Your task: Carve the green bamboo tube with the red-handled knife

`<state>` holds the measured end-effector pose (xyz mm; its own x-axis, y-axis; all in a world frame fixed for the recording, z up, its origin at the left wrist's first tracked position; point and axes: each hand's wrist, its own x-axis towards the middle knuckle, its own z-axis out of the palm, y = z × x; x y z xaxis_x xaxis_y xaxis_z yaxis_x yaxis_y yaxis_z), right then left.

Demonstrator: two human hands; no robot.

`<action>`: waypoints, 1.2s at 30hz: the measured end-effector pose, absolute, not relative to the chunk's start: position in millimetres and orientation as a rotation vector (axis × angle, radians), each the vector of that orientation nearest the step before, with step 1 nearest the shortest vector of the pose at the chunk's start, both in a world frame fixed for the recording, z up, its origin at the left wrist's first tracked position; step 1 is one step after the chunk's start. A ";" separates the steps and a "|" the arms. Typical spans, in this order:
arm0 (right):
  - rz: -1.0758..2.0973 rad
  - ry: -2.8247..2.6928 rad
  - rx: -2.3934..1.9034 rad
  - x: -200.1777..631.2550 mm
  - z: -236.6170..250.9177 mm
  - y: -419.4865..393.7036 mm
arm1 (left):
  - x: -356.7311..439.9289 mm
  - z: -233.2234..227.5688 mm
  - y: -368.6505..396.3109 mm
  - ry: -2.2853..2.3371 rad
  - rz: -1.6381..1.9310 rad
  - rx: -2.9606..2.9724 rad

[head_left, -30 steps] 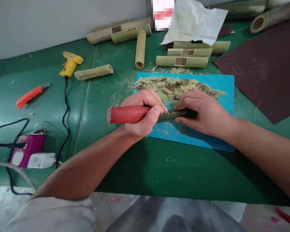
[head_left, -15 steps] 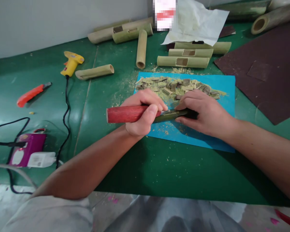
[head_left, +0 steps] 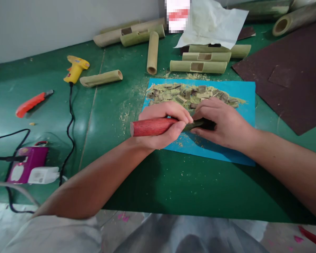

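Observation:
My left hand (head_left: 163, 117) is wrapped round the red wooden handle (head_left: 152, 127) of a tool, whose working end is hidden behind my fingers. The handle's butt points left. Close against it, my right hand (head_left: 217, 117) grips a dark green bamboo piece (head_left: 196, 124) between thumb and fingers. The fingertips of both hands nearly meet over the bamboo. Beneath them lies a blue sheet (head_left: 213, 151). A heap of bamboo chips and shavings (head_left: 186, 94) covers its far part, just beyond my hands.
Cut bamboo tubes (head_left: 198, 66), some with square openings, lie at the back. On the left are a yellow glue gun (head_left: 77, 68), an orange utility knife (head_left: 33, 103) and a purple power box (head_left: 28, 163) with cords. Brown sandpaper (head_left: 287, 88) lies at right, white paper (head_left: 213, 23) behind.
My left hand and the red handle have slid right, towards my right hand. The metal glimpsed beyond the handle is now covered. My right hand stays put on the bamboo.

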<state>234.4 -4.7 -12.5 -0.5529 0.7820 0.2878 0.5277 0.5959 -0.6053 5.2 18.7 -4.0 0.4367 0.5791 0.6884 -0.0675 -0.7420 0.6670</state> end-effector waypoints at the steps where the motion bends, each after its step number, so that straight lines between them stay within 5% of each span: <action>1: 0.628 -2.285 -1.037 234.5 -12.4 -4.7 | 5.1 -4.2 18.9 0.428 1.327 2.058; 36: 0.642 -2.311 -1.089 232.5 -7.6 -2.3 | 10.0 -21.7 21.2 0.605 1.657 1.758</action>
<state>232.5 -2.3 -7.6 -0.5535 0.7982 0.2379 0.5613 0.5685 -0.6015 10.0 21.2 -21.7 0.0993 0.7109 0.6962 -0.0953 -0.6897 0.7178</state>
